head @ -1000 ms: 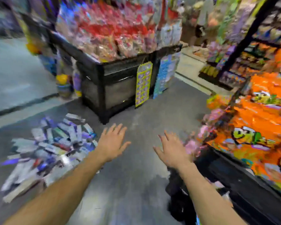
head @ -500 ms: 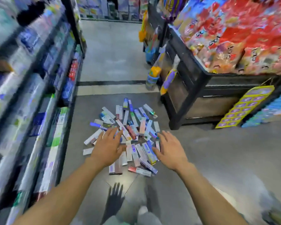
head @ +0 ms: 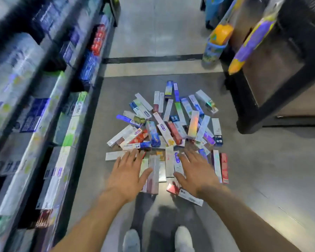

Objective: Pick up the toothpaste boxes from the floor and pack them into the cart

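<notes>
- Grey polished floor (head: 262, 179) runs down a shop aisle, crossed further off by a dark stripe (head: 153, 59) and a pale band just this side of it.
- Along the left stands a tall shelf unit (head: 44, 110), its tiers packed with boxed goods in white, blue, green and red; the motion blur hides the print on them.
- On the floor in the middle of the aisle lies a loose heap of toothpaste boxes (head: 167, 128), long and narrow, pointing every which way, some lying across others.
- One white box (head: 115, 155) lies flat at the heap's left edge, just beside the left hand.
- Left hand (head: 127, 177) reaches out over the near edge of the heap, palm down, fingers (head: 135, 157) straight and spread, holding nothing.
- Right hand (head: 195, 171) does the same just to the right, fingers straight and fanned above the boxes, thumb pointing inward; it grips nothing either.
- A red box (head: 224, 168) lies at the near right edge of the heap, beside a pale one.
- Below the arms, two white shoes (head: 183, 239) stand on the floor, near the heap.
- At the far right sits a black display bin (head: 280, 84), with orange and purple packets (head: 251, 44) hanging on its side.
</notes>
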